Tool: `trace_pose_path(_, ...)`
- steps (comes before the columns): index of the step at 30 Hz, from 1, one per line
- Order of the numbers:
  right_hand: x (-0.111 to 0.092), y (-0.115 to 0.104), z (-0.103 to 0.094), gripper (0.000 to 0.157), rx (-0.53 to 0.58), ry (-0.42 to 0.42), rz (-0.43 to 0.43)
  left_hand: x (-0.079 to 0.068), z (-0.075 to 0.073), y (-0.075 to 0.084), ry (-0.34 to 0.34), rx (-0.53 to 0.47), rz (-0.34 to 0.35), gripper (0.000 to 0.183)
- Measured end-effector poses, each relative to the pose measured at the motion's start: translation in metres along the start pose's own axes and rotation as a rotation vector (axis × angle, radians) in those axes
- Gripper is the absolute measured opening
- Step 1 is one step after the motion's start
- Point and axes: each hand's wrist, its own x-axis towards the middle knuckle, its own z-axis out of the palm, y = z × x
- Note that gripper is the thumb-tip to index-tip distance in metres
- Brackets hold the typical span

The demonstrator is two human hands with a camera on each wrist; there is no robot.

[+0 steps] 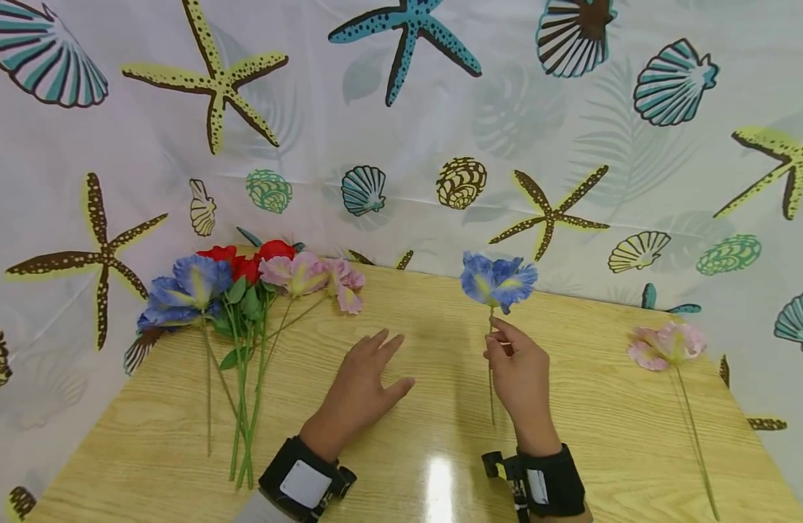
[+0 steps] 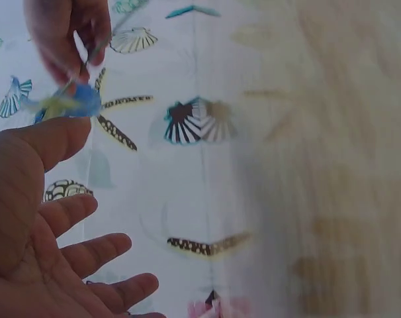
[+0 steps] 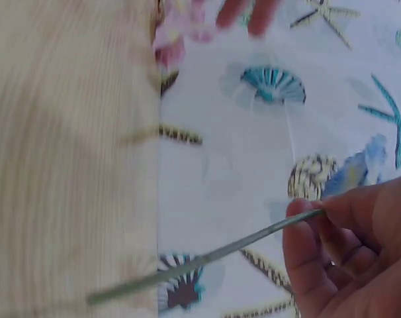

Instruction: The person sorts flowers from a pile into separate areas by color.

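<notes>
Item: one artificial-looking blue flower [image 1: 499, 282], a single ruffled bloom on a thin green stem [image 1: 491, 396]. Location: over the middle of the desk [image 1: 591, 414], right of centre, bloom toward the patterned cloth [image 1: 408, 138] behind; whether the lower tip touched the wood could not be told.

Holder: right hand [image 1: 522, 370], thumb and fingers pinching the stem a little below the bloom, its free length running on past the grip.

Second hand: left hand [image 1: 362, 385], holding nothing, fingers and thumb spread; the hands were apart.

Handling, as judged: very light; petals soft, thin and easily creased or bent; stem slim, fairly stiff, perhaps inclined to roll or pivot in a loose pinch. Best hold: the stem, just under the bloom or farther down, by fingertips with modest pressure; petals best left unpinched.

Also on the desk: at the left, a loose group of blue blooms [image 1: 202, 280], red flowers [image 1: 276, 250] and pink flowers [image 1: 300, 272], heads to the far side, stems crossing; at the right, well apart, a lone pale-pink flower [image 1: 676, 343], lying with its stem toward the near edge.
</notes>
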Motion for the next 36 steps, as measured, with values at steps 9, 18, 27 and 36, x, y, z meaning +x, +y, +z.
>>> trace_pose_path(9,0.015,0.037,-0.038,0.032,-0.288,-0.06,0.022,0.002,-0.01,-0.02,0.029,0.202,-0.08,0.068)
trace_pose_path(18,0.016,0.076,-0.076,0.03,-0.46,-0.03,0.065,0.0,-0.027,-0.044,0.022,0.275,-0.183,0.07)
trace_pose_path(27,0.011,0.11,-0.102,0.033,-0.532,0.042,0.195,-0.011,-0.062,-0.071,0.086,0.219,-0.36,0.063)
trace_pose_path(36,0.009,0.127,-0.107,0.036,-0.514,0.071,0.226,-0.021,-0.081,-0.076,0.08,0.237,-0.483,0.049)
